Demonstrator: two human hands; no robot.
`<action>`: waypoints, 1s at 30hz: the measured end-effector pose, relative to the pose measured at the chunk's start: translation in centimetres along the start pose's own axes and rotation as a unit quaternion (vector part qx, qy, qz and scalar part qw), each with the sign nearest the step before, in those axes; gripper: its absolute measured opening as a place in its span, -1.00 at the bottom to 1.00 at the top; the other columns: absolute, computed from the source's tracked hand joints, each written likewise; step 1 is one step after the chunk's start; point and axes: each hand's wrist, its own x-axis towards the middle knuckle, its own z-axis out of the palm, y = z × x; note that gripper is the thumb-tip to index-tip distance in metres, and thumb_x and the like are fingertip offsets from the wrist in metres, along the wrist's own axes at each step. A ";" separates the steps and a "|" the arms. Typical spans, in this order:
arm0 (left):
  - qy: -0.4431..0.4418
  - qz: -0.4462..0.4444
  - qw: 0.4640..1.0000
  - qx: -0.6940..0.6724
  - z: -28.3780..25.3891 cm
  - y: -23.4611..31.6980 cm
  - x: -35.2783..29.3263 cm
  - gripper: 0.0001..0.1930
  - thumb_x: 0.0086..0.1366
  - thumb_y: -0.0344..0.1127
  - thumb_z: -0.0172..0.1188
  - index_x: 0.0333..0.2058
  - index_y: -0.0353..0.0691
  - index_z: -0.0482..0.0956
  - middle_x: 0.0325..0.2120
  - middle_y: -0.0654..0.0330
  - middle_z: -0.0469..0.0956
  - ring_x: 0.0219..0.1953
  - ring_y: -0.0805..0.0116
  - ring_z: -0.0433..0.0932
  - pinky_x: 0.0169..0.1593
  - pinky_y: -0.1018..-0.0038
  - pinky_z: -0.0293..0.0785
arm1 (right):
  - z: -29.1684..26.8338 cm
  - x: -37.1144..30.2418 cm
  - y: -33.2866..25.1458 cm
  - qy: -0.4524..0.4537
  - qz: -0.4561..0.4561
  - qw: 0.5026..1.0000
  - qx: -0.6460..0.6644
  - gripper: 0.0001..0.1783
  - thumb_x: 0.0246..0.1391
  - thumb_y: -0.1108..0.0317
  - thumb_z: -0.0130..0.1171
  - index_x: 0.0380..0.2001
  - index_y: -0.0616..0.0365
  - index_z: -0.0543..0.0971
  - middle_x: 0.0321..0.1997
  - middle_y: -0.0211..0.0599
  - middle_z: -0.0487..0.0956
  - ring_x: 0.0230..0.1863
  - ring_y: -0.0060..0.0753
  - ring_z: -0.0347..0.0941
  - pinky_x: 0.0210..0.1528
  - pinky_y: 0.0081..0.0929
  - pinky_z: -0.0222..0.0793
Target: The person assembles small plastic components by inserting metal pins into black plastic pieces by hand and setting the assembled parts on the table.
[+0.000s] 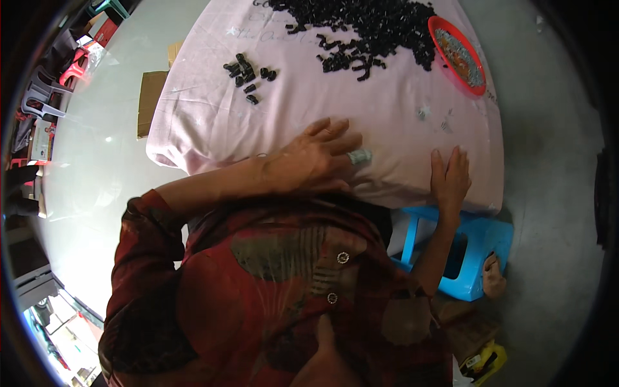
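My left hand rests near the front edge of a pink cloth-covered table, back of the hand up and fingers apart. At its fingertips shows a small pale grey-green patch; whether it is a wrapping on a finger or a separate thing I cannot tell. Farther right, my right hand lies on the cloth with its fingers stretched out, holding nothing. Beyond my left hand is a small group of short black plastic pieces. A large heap of similar black pieces covers the far part.
A red oval basin with small silvery and orange bits stands at the table's right. Below the right corner is a blue plastic stool. Brown cardboard leans by the left side; grey chairs stand farther left.
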 end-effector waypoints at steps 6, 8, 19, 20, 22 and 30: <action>0.029 0.305 0.765 -0.566 -3.5 14.0 10.6 -0.77 0.18 -0.25 0.13 -0.41 -0.33 0.60 -0.47 -0.07 0.58 -0.40 0.00 0.59 -0.29 0.17 0.49 | -3.3 3.5 -7.6 0.172 -0.145 0.964 0.140 -0.65 0.15 0.22 0.14 -0.08 0.20 0.62 -0.09 -0.03 0.61 -0.05 0.05 0.49 0.13 -0.20 0.29; -0.121 0.288 0.767 -0.560 -6.1 17.0 11.5 -0.75 0.20 -0.23 0.15 -0.39 -0.36 0.60 -0.49 -0.05 0.60 -0.41 0.06 0.60 -0.30 0.20 0.48 | -3.3 4.5 -8.9 0.182 -0.212 0.944 0.174 -0.73 0.11 0.30 0.17 -0.15 0.18 0.65 -0.17 -0.10 0.63 -0.12 -0.02 0.52 0.07 -0.24 0.33; -0.146 0.292 0.728 -0.603 -6.7 19.5 6.4 -0.74 0.21 -0.23 0.17 -0.38 -0.37 0.59 -0.46 -0.05 0.61 -0.37 0.07 0.61 -0.28 0.20 0.49 | -2.3 7.3 -8.8 0.156 -0.354 0.899 0.206 -0.89 0.04 0.45 0.23 -0.34 0.21 0.66 -0.31 -0.22 0.65 -0.25 -0.16 0.55 -0.09 -0.28 0.37; -0.151 0.297 0.719 -0.610 -6.5 19.9 6.5 -0.74 0.21 -0.23 0.17 -0.38 -0.37 0.59 -0.45 -0.05 0.61 -0.36 0.07 0.61 -0.28 0.20 0.49 | -2.3 7.9 -8.2 0.155 -0.349 0.902 0.202 -0.89 0.04 0.45 0.23 -0.34 0.21 0.66 -0.31 -0.22 0.65 -0.25 -0.16 0.55 -0.09 -0.28 0.37; -0.153 0.297 0.706 -0.624 -6.0 20.5 6.6 -0.74 0.21 -0.22 0.17 -0.38 -0.38 0.59 -0.45 -0.05 0.61 -0.35 0.08 0.61 -0.27 0.20 0.49 | -1.7 9.6 -7.4 0.171 -0.355 0.898 0.195 -0.89 0.05 0.44 0.23 -0.34 0.20 0.66 -0.33 -0.19 0.65 -0.26 -0.14 0.55 -0.10 -0.28 0.37; -0.179 0.309 0.644 -0.676 -5.5 22.1 6.0 -0.73 0.22 -0.22 0.18 -0.37 -0.39 0.58 -0.42 -0.06 0.61 -0.32 0.09 0.61 -0.26 0.20 0.50 | -0.8 11.0 -3.1 0.054 -0.235 0.948 0.208 -0.77 0.10 0.37 0.22 -0.20 0.25 0.66 -0.32 -0.09 0.66 -0.32 -0.18 0.60 -0.19 -0.32 0.47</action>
